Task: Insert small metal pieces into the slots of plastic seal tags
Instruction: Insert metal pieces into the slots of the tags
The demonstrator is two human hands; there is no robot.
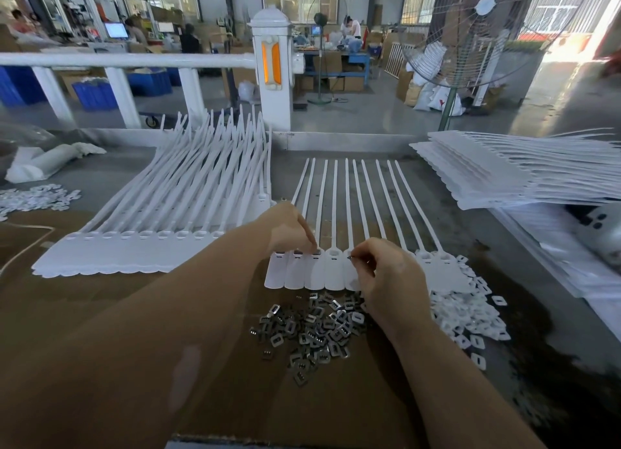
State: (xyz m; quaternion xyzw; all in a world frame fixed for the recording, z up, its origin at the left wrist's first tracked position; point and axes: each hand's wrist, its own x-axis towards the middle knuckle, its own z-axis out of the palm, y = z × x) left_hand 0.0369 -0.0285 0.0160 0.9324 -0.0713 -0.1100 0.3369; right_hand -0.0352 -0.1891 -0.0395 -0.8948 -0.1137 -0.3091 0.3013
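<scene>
While right grip [369, 270] pinches metal piece [349, 256], left fingertip [314, 247] presses tag [315, 270], straps pointing away.

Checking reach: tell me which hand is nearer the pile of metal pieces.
Right. The right hand sits at the far right edge of the pile of metal pieces; the left hand presses the tag strip farther beyond it.

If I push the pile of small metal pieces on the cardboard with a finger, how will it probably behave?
The pile of metal pieces is loose, so it would probably scatter rather than move together. The pieces look flat, so they should slide on the cardboard, not roll. Each looks thin and small, probably awkward to pinch.
</scene>
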